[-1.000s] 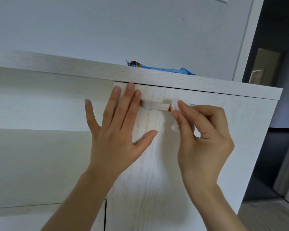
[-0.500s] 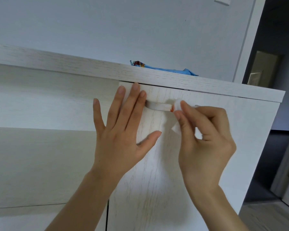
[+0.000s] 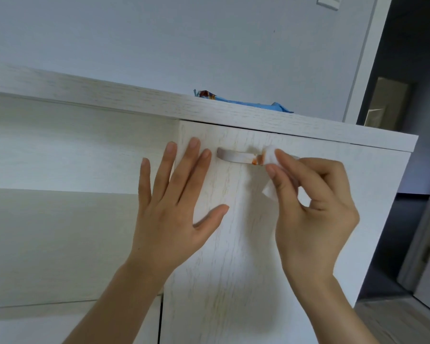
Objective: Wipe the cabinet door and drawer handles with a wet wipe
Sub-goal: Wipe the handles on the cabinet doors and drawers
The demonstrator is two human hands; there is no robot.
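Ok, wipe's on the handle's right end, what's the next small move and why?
Probably rub the wet wipe, pinched in the right hand, leftward over the orange smear on the handle; the stain shows just beside the wipe. Keep the left hand flat on the cabinet door.

light: soft, even daylight | shadows: faint, under hands on cabinet door [image 3: 233,244] | right doorway dim | edges bowed, slight softness
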